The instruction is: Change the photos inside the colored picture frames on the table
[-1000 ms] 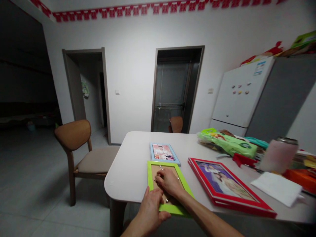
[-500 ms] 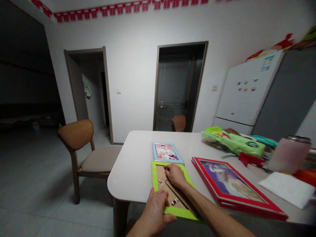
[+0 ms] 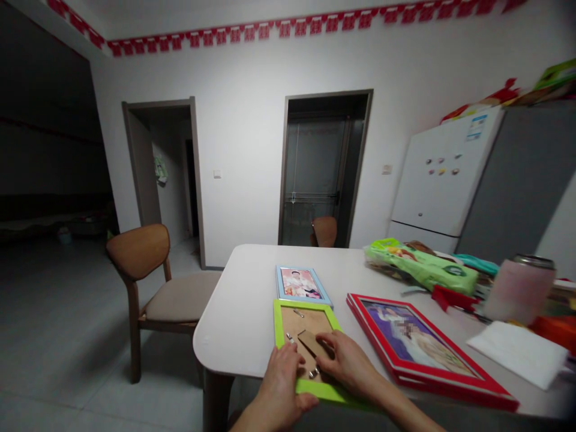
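A lime-green photo frame (image 3: 279, 327) lies face down on the table, its brown backing board (image 3: 310, 318) showing. My left hand (image 3: 281, 381) is at the frame's near left corner, fingers over the left side and thumb at the near edge. With bent fingers, my right hand (image 3: 353, 360) closes on the brown stand (image 3: 312, 347) attached to the backing; its palm hides the stand's lower part. Small metal clips (image 3: 314, 372) sit on the board close to both hands. Just beyond lies a light-blue photo frame (image 3: 278, 282) with its picture up, touching or nearly touching the green one.
Stacked red photo frames (image 3: 432, 375) lie to the right on the white table (image 3: 243, 300). Behind them are a green package (image 3: 423, 270), a pink jar (image 3: 522, 291) and white tissue (image 3: 517, 354). A wooden chair (image 3: 139, 252) stands at the left, a fridge (image 3: 436, 186) at the back right.
My right hand has drawn back from the far metal clip to the stand nearer me. The left hand stays at the corner. The view has tilted up slightly.
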### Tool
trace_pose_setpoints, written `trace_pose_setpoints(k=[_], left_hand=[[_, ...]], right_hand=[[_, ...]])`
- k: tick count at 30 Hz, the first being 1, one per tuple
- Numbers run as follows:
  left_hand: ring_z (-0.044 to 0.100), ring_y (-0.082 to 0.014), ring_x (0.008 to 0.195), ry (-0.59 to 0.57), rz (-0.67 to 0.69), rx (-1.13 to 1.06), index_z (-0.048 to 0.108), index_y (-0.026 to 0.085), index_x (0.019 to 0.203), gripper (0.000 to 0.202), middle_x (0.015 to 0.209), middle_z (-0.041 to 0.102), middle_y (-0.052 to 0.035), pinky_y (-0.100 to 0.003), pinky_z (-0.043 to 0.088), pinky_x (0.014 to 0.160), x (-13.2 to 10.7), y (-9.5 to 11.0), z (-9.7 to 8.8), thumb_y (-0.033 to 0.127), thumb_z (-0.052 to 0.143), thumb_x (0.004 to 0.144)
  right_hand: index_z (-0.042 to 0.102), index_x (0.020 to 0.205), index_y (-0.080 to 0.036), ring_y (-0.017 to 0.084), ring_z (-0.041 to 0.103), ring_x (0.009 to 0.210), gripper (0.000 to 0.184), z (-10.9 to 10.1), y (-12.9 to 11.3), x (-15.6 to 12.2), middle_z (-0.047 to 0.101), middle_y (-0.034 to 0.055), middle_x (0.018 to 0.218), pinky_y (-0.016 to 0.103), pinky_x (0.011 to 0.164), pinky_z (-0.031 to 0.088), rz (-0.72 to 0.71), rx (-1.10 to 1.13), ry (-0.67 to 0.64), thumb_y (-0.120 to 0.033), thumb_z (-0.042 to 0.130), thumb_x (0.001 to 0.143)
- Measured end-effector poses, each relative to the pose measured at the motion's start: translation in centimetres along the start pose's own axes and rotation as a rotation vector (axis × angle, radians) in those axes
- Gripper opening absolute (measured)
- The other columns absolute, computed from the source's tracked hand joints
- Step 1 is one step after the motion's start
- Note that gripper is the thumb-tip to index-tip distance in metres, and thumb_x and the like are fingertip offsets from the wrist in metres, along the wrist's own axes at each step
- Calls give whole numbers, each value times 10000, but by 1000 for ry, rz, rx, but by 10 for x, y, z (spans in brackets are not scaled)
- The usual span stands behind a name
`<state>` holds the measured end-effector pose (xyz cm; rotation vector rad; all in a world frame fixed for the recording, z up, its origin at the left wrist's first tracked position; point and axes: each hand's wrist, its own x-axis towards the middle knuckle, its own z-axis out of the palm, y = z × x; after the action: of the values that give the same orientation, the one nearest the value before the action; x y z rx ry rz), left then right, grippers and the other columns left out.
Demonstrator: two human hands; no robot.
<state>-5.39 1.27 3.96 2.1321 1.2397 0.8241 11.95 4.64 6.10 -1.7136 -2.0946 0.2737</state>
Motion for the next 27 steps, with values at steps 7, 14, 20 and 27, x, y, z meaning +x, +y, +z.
trace_pose_setpoints(k=[7, 14, 20, 27], left_hand=[[508, -189, 966, 270, -162, -488, 468, 169, 1003, 381, 1029, 562, -60, -302, 377, 847, 24, 0, -8, 149, 558, 634], [599, -142, 655, 412, -253, -673, 428, 162, 1014, 319, 740, 626, -4, -243, 463, 590, 29, -22, -38, 241, 472, 708], [595, -127, 570, 482, -362, -615, 486, 165, 958, 293, 642, 621, 26, -204, 446, 510, 8, -55, -72, 223, 538, 676], [609, -142, 650, 457, -434, -345, 481, 136, 955, 274, 722, 642, -12, -221, 447, 580, -1, -89, -91, 94, 453, 685]], right_hand=[[653, 792, -179, 154, 552, 665, 262, -33, -19, 4, 644, 62, 770, 202, 558, 365, -26, 15, 18, -286, 478, 630], [622, 914, -187, 167, 538, 733, 347, -27, -53, 9, 613, 59, 829, 235, 649, 383, -129, 124, 45, -383, 462, 677], [583, 1000, -152, 191, 535, 829, 385, -8, -10, 12, 596, 97, 928, 263, 726, 377, -46, 73, 42, -348, 408, 719], [590, 992, -139, 218, 505, 890, 376, 4, 28, 6, 568, 121, 954, 284, 781, 352, 2, -181, 100, -320, 425, 705]])
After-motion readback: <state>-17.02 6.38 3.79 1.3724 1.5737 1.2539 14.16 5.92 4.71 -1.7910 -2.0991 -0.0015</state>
